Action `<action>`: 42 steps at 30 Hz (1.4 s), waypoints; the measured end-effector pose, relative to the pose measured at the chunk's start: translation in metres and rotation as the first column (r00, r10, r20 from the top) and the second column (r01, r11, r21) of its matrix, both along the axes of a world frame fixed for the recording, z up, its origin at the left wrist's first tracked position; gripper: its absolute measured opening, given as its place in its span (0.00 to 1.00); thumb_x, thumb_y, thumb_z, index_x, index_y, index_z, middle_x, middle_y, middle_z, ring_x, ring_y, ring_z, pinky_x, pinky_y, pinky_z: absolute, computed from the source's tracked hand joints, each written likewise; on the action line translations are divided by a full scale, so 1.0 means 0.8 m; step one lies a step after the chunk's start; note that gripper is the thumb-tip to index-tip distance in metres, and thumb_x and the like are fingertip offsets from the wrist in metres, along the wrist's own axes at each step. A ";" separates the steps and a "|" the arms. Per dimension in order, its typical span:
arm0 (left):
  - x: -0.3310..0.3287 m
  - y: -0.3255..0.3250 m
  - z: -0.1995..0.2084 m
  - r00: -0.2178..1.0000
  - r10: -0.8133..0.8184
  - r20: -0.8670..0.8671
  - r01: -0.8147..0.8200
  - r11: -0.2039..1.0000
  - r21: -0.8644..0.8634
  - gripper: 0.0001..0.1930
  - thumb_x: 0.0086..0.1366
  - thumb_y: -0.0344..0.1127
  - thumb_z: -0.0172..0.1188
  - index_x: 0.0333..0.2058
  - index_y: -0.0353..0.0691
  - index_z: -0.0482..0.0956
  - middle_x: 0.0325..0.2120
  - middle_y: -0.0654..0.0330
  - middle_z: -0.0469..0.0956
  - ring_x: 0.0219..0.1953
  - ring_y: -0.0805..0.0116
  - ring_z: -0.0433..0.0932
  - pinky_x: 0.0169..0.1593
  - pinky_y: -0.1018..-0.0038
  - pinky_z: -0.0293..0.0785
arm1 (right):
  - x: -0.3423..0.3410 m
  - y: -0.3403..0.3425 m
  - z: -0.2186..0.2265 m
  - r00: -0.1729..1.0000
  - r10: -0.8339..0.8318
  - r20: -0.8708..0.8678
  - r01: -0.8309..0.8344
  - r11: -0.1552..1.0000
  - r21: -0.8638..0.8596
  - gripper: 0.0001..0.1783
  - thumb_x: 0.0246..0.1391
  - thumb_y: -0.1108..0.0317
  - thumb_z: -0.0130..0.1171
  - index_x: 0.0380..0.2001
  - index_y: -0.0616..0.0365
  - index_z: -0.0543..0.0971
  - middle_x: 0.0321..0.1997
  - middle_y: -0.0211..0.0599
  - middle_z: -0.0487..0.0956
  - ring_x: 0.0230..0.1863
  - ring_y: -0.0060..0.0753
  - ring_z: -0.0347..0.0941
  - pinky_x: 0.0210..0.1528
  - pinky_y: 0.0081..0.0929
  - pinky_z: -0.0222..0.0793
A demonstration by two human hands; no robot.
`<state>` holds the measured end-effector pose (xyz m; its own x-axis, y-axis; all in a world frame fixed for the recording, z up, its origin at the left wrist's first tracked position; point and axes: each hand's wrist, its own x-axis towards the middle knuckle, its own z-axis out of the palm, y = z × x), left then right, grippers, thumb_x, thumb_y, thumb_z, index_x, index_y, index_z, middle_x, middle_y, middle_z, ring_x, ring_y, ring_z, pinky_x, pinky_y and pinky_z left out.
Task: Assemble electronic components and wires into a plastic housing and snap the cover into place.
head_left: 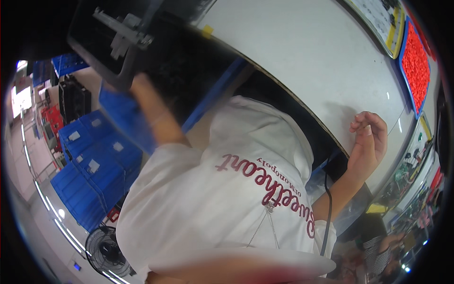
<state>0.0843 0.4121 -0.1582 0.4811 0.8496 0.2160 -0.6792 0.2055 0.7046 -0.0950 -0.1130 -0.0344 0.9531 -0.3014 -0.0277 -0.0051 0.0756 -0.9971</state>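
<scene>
Left hand (142, 86) at black bin (124, 80), fingers unclear; right hand (371, 141) loosely curled, empty. Likely bin-handling; next, steady grip.

Black tray (126, 76) — smooth plastic, faintly glossy white tabletop (302, 52), shirt (203, 199) — matt white cloth

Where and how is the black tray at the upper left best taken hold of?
Probably the black tray suits a grip on its rounded near corner, coming from the person's side, where the left hand is: the rim there forms a thick edge, and the silvery piece lies further in.
</scene>
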 end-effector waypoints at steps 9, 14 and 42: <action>0.002 -0.168 -0.146 0.699 -0.406 -0.589 0.653 0.698 0.293 0.19 0.60 0.45 0.57 0.43 0.36 0.78 0.35 0.53 0.77 0.34 0.63 0.77 0.40 0.67 0.77 | 0.003 0.011 0.007 0.992 -0.091 -0.086 0.085 0.994 -0.072 0.10 0.57 0.79 0.49 0.42 0.69 0.74 0.37 0.44 0.78 0.35 0.29 0.74 0.39 0.26 0.72; 0.028 -0.119 -0.209 0.429 -0.340 -0.837 0.896 0.274 0.349 0.20 0.61 0.45 0.59 0.44 0.35 0.77 0.34 0.56 0.77 0.33 0.67 0.76 0.37 0.70 0.76 | 0.002 0.019 0.009 0.995 -0.085 -0.054 0.083 0.996 -0.027 0.09 0.58 0.80 0.49 0.41 0.70 0.75 0.37 0.43 0.78 0.36 0.29 0.75 0.40 0.26 0.72; -0.016 -0.470 0.199 0.267 -0.656 -0.706 0.271 -0.652 0.708 0.24 0.46 0.13 0.53 0.43 0.40 0.78 0.53 0.58 0.74 0.60 0.53 0.69 0.61 0.61 0.67 | -0.045 -0.063 0.034 0.992 -0.109 -0.059 0.105 0.992 -0.069 0.09 0.58 0.77 0.51 0.41 0.67 0.77 0.39 0.36 0.79 0.40 0.24 0.75 0.47 0.22 0.69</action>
